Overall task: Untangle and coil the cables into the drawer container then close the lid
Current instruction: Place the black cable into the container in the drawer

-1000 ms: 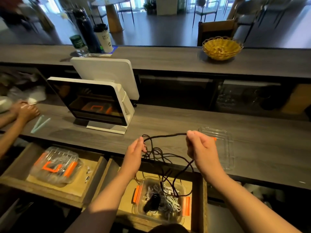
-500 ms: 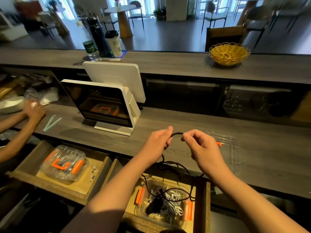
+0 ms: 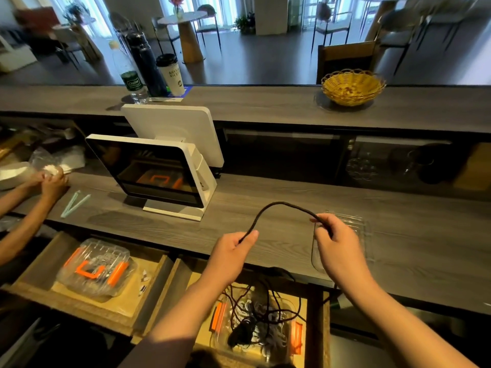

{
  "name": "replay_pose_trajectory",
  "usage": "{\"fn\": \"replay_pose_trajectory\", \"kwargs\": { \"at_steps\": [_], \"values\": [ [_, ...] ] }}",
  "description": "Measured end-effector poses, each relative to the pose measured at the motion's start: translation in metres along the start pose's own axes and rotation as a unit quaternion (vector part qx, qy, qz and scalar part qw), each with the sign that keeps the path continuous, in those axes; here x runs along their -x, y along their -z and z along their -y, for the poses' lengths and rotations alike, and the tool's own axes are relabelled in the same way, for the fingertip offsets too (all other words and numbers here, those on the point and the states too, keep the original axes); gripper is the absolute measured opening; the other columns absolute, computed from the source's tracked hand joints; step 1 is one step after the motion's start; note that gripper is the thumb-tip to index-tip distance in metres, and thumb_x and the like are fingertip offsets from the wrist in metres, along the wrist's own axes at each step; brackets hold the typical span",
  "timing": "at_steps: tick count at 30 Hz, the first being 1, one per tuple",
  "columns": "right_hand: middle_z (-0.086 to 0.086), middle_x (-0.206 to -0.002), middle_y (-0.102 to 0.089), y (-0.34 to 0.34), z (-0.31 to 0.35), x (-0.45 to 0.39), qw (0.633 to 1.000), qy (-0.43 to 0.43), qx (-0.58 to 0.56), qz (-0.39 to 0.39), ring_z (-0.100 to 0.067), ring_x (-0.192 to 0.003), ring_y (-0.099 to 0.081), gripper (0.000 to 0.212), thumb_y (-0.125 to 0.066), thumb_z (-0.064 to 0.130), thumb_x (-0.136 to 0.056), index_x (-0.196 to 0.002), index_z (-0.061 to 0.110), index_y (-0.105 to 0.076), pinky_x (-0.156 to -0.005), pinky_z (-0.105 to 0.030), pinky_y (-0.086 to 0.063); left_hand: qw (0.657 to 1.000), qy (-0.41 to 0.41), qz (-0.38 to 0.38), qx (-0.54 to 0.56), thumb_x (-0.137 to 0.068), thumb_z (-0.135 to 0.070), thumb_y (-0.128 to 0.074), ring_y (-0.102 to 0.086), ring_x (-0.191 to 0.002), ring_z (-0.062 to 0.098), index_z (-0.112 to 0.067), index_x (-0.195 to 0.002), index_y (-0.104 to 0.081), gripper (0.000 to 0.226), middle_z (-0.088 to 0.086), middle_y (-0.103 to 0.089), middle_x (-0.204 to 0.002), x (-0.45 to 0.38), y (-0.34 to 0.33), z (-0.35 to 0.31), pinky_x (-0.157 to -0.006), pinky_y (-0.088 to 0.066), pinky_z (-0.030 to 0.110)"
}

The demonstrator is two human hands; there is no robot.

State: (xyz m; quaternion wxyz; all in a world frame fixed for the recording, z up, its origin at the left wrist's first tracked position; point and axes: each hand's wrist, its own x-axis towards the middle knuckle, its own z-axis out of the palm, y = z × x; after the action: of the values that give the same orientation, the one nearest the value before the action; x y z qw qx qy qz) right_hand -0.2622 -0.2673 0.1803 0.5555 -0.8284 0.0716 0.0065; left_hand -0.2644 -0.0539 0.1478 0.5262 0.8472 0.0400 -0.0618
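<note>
A black cable (image 3: 281, 207) arches over the counter between my two hands. My left hand (image 3: 231, 257) pinches one side of the arch and my right hand (image 3: 336, 247) grips the other. The rest of the cable hangs in tangled loops into a clear container with orange clips (image 3: 220, 318) in the open drawer (image 3: 317, 322) below me. White cables and a black bundle lie inside that container. Its clear lid (image 3: 362, 227) rests on the counter behind my right hand.
A white point-of-sale screen (image 3: 156, 171) stands on the counter (image 3: 398, 248) to the left. Another person's hands (image 3: 50, 181) work at far left. A second open drawer (image 3: 34, 274) holds a closed clear container (image 3: 98, 266). A yellow basket (image 3: 352, 86) and drinks sit on the upper ledge.
My hands came close together on the cable, then moved apart again, so the stretch between them now bows up in an arch. The camera view tilted slightly.
</note>
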Motion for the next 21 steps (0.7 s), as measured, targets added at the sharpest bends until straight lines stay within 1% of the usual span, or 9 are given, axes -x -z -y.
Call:
{"fn": "replay_pose_trajectory", "kwargs": {
  "at_steps": [2, 4, 6, 8, 10, 12, 15, 18, 21],
  "values": [
    [0.007, -0.109, -0.059, 0.001, -0.003, -0.002, 0.995, 0.007, 0.103, 0.012, -0.004, -0.093, -0.057, 0.041, -0.054, 0.019, -0.099, -0.139, 0.025, -0.047, -0.078, -0.021, -0.049, 0.999, 0.005, 0.028, -0.024, -0.099, -0.037, -0.058, -0.029, -0.046, 0.003, -0.027, -0.054, -0.038, 0.051, -0.015, -0.031, -0.045, -0.004, 0.002, -0.008, -0.051, -0.026, 0.024],
    [0.003, -0.134, -0.052, 0.001, -0.006, -0.004, 0.983, 0.036, 0.182, 0.010, -0.013, -0.126, -0.049, 0.056, -0.060, 0.027, -0.096, -0.147, 0.024, -0.037, -0.104, -0.036, -0.045, 0.997, 0.008, 0.061, -0.047, -0.099, -0.036, -0.059, -0.029, -0.044, 0.004, -0.027, -0.049, -0.038, 0.055, -0.015, -0.030, -0.043, -0.004, 0.004, -0.015, -0.050, -0.026, 0.025],
    [0.005, -0.140, -0.049, -0.001, -0.006, -0.005, 0.965, 0.077, 0.250, 0.004, -0.015, -0.134, -0.042, 0.061, -0.063, 0.033, -0.094, -0.148, 0.025, -0.036, -0.112, -0.041, -0.038, 0.994, -0.004, 0.083, -0.074, -0.099, -0.036, -0.060, -0.031, -0.044, 0.005, -0.027, -0.049, -0.039, 0.055, -0.015, -0.032, -0.043, -0.001, 0.003, -0.021, -0.049, -0.026, 0.025],
    [0.008, -0.132, -0.055, -0.005, -0.005, -0.004, 0.963, 0.119, 0.238, 0.035, -0.011, -0.127, -0.049, 0.050, -0.060, 0.031, -0.096, -0.143, 0.025, -0.044, -0.106, -0.034, -0.042, 0.992, -0.030, 0.090, -0.080, -0.098, -0.034, -0.061, -0.037, -0.048, 0.004, -0.027, -0.055, -0.046, 0.046, -0.015, -0.039, -0.047, 0.003, 0.003, -0.027, -0.051, -0.030, 0.024],
    [0.016, -0.113, -0.060, -0.009, -0.005, 0.002, 0.969, 0.151, 0.180, 0.078, -0.001, -0.109, -0.057, 0.029, -0.051, 0.025, -0.101, -0.130, 0.026, -0.055, -0.091, -0.016, -0.043, 0.992, -0.054, 0.095, -0.061, -0.097, -0.035, -0.063, -0.046, -0.055, 0.003, -0.028, -0.067, -0.056, 0.031, -0.015, -0.049, -0.055, 0.006, 0.003, -0.034, -0.057, -0.036, 0.022],
    [0.023, -0.096, -0.058, -0.013, -0.009, 0.008, 0.971, 0.166, 0.143, 0.094, 0.007, -0.092, -0.057, 0.019, -0.045, 0.025, -0.102, -0.115, 0.031, -0.057, -0.076, -0.009, -0.041, 0.994, -0.055, 0.096, 0.010, -0.094, -0.037, -0.066, -0.055, -0.061, 0.000, -0.032, -0.093, -0.066, 0.005, -0.015, -0.059, -0.066, 0.009, 0.004, -0.038, -0.064, -0.042, 0.017],
    [0.016, -0.086, -0.061, -0.024, -0.015, 0.014, 0.974, 0.157, 0.117, 0.112, 0.002, -0.080, -0.058, 0.016, -0.040, 0.036, -0.101, -0.102, 0.031, -0.055, -0.068, -0.020, -0.047, 0.981, -0.019, 0.135, 0.135, -0.091, -0.040, -0.066, -0.043, -0.052, 0.001, -0.038, -0.128, -0.063, 0.038, -0.012, -0.054, -0.064, 0.010, 0.002, -0.041, -0.051, -0.033, 0.018],
    [0.004, -0.072, -0.058, -0.031, -0.015, 0.016, 0.977, 0.140, 0.091, 0.131, -0.012, -0.066, -0.055, 0.016, -0.041, 0.033, -0.102, -0.095, 0.028, -0.054, -0.060, -0.037, -0.047, 0.951, 0.031, 0.150, 0.267, -0.086, -0.048, -0.062, -0.035, -0.053, 0.006, -0.032, -0.126, -0.068, 0.043, -0.002, -0.051, -0.070, 0.014, -0.005, -0.043, -0.045, -0.024, 0.020],
    [0.006, -0.066, -0.058, -0.031, -0.010, 0.017, 0.977, 0.135, 0.084, 0.139, -0.008, -0.063, -0.055, 0.022, -0.043, 0.031, -0.103, -0.086, 0.028, -0.056, -0.057, -0.027, -0.043, 0.942, 0.039, 0.122, 0.310, -0.090, -0.060, -0.047, -0.038, -0.056, 0.006, -0.036, -0.122, -0.071, 0.046, 0.001, -0.052, -0.080, 0.017, -0.010, -0.042, -0.050, -0.034, 0.016]
  ]
}}
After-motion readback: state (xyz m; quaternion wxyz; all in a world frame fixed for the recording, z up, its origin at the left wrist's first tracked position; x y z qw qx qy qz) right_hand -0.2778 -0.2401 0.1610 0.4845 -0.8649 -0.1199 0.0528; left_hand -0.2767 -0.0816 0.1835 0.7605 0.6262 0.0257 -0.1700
